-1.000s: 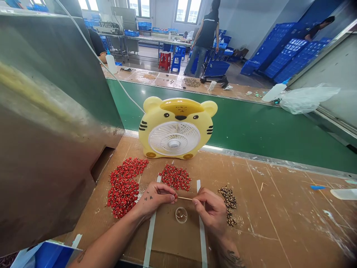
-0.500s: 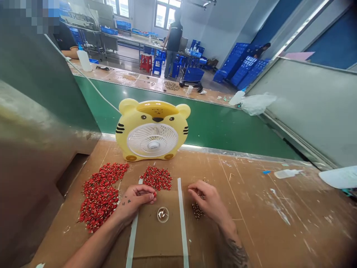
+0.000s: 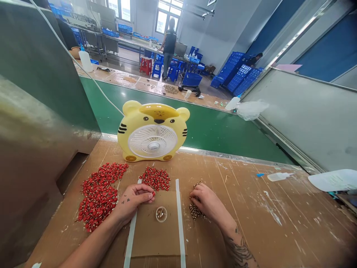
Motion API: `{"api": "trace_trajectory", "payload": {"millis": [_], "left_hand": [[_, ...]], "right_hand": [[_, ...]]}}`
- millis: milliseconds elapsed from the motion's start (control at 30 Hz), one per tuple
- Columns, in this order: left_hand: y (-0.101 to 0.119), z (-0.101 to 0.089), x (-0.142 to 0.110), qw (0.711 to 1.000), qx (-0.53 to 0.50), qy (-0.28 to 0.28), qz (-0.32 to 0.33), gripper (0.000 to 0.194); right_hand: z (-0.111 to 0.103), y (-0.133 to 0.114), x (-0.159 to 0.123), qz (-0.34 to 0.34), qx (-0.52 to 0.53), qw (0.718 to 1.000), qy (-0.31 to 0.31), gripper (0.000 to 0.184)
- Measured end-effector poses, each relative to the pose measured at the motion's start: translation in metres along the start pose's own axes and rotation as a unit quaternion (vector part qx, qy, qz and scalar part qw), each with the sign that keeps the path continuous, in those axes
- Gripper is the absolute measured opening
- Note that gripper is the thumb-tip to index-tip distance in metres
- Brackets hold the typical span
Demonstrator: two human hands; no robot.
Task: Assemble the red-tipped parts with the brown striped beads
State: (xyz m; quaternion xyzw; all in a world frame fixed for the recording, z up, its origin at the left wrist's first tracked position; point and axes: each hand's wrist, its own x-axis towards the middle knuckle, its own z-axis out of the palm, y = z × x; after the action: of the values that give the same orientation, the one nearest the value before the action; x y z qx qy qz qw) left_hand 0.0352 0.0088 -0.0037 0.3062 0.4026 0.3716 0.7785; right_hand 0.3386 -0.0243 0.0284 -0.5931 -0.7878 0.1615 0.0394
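Observation:
My left hand [image 3: 133,201] rests on the cardboard with its fingers curled, pinching one small red piece at the fingertips. Just beyond it lies a small heap of red pieces [image 3: 155,178], and a larger red heap [image 3: 99,194] spreads to the left. My right hand [image 3: 205,201] lies over a little pile of dark beige pieces [image 3: 194,211], fingers bent down into them. What those fingers grip is hidden. Between my hands sits a small clear round dish [image 3: 161,214] on a taped cardboard sheet [image 3: 156,238].
A yellow tiger-shaped desk fan [image 3: 153,132] stands behind the heaps. A green conveyor belt [image 3: 223,132] runs across beyond it. A metal housing [image 3: 33,126] walls off the left. A small squeeze bottle [image 3: 279,176] lies at right. A person [image 3: 169,42] stands far back.
The thin stick held between both hands a second ago is gone from view. My right hand moved right onto the dark beige pile. My left hand kept its pinch on a red piece.

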Motion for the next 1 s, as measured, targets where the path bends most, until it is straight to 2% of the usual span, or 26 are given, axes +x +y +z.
{"api": "trace_trajectory", "payload": {"millis": [167,333,600,833,1000], "left_hand": [[0.000,-0.001,0.001,1.000,-0.004,-0.012,0.002,0.022],[0.002,0.001,0.000,1.000,0.000,-0.005,0.013,0.022],[0.001,0.002,0.001,1.000,0.010,-0.001,0.011,0.022],[0.000,0.001,0.000,1.000,-0.002,-0.004,0.016,0.023],[-0.003,0.001,0.002,1.000,0.002,-0.015,0.027,0.022]], "right_hand": [[0.003,0.001,0.005,0.010,0.015,1.000,-0.004,0.020],[0.001,0.004,-0.001,0.029,0.026,0.999,-0.006,0.015],[0.005,-0.002,0.000,-0.001,0.043,0.999,0.010,0.012],[0.007,-0.007,0.007,-0.015,0.036,0.999,0.009,0.020],[0.006,-0.014,0.005,-0.040,0.121,0.990,0.067,0.019]]}}
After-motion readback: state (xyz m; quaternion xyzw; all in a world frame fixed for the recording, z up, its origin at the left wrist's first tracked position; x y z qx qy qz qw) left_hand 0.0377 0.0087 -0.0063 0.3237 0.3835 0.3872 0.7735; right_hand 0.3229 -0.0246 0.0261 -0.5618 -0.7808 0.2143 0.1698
